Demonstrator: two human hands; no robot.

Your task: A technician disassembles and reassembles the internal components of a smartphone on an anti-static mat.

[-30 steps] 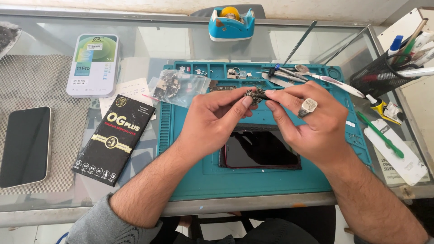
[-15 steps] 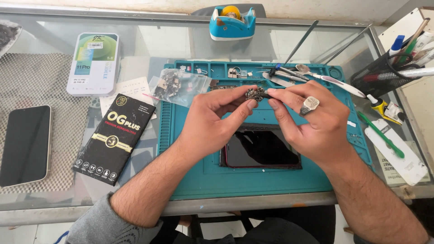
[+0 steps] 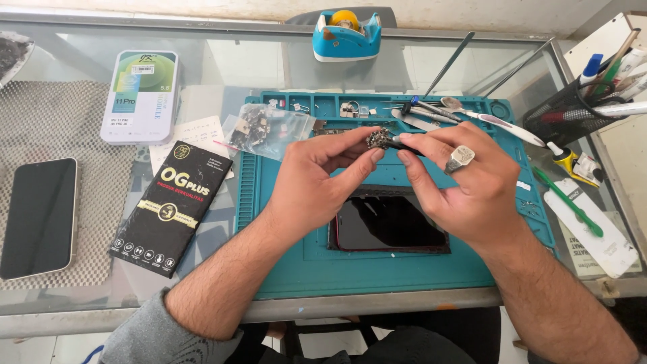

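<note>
Over a teal work mat (image 3: 283,269), my left hand (image 3: 317,178) and my right hand (image 3: 465,182) meet fingertip to fingertip. Together they pinch a small dark metal phone part (image 3: 379,139) above the mat's middle. My right hand wears a silver ring. Below the hands a dark phone screen (image 3: 387,226) lies flat on the mat, partly covered by both hands.
A clear bag of small parts (image 3: 263,128) lies at the mat's top left. Tweezers and tools (image 3: 431,111) rest along its top edge. A black box (image 3: 172,202), a white box (image 3: 141,94) and a phone (image 3: 37,216) lie left. A tape dispenser (image 3: 345,34) stands behind, a pen holder (image 3: 573,111) right.
Both hands have stayed together on the small part, with only slight finger shifts; nothing else moved.
</note>
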